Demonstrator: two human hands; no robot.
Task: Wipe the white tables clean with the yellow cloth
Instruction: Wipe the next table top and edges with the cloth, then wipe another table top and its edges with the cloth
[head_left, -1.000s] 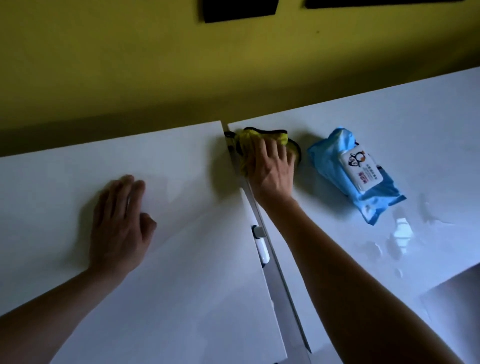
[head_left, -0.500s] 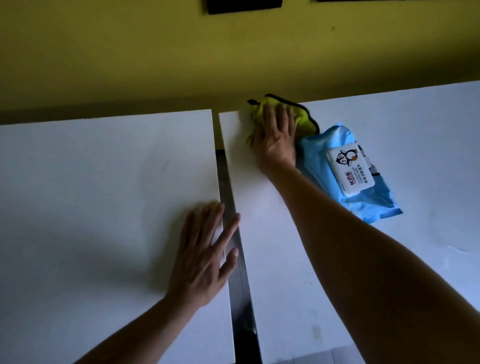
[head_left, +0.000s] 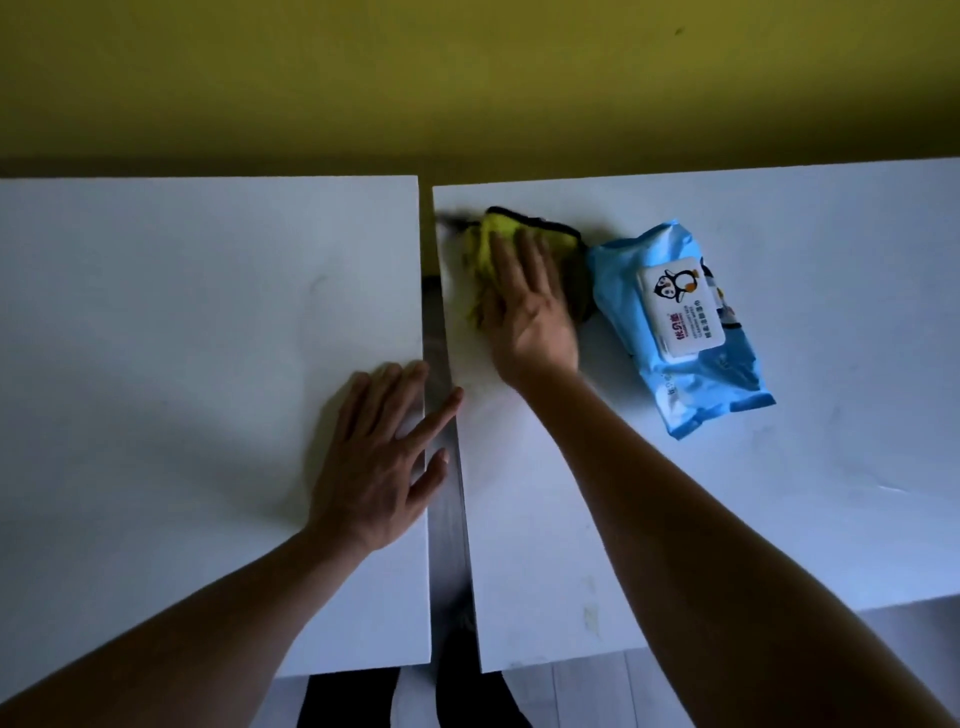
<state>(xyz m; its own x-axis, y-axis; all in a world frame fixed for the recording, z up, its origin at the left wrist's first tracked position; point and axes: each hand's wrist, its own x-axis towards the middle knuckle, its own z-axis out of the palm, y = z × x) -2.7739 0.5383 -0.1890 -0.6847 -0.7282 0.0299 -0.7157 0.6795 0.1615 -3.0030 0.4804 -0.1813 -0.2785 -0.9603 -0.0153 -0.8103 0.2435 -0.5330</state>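
Two white tables stand side by side with a narrow gap between them: the left table (head_left: 156, 364) and the right table (head_left: 779, 519). A yellow cloth (head_left: 485, 244) with a black edge lies bunched near the far left corner of the right table. My right hand (head_left: 530, 306) presses flat on it, fingers straight, covering most of the cloth. My left hand (head_left: 379, 462) rests flat on the right edge of the left table, with its fingers spread and the forefinger reaching over the gap.
A blue pack of wet wipes (head_left: 680, 322) with a white lid lies on the right table, just right of the cloth. A yellow wall (head_left: 467, 78) runs behind both tables. Grey floor (head_left: 597, 696) shows past the near edges.
My right hand has slid the cloth back toward me and slightly left, away from the far edge. My left hand has moved right to the left table's edge beside the gap.
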